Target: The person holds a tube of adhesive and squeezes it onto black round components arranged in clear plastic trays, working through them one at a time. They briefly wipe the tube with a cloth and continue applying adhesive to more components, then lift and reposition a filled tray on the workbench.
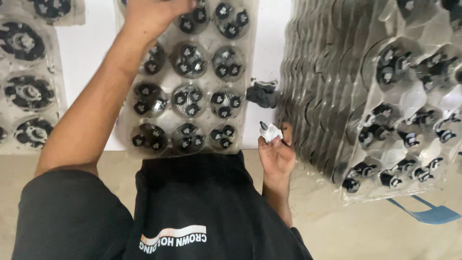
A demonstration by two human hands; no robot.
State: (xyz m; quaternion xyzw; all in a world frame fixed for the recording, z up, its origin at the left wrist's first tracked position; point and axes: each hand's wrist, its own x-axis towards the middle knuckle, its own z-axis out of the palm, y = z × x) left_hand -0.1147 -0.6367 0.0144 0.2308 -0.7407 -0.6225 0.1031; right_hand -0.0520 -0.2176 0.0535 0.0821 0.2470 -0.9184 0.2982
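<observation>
Single head-worn view, steeply downward, close over the worktable

A white table carries clear plastic trays of black parts.
</observation>
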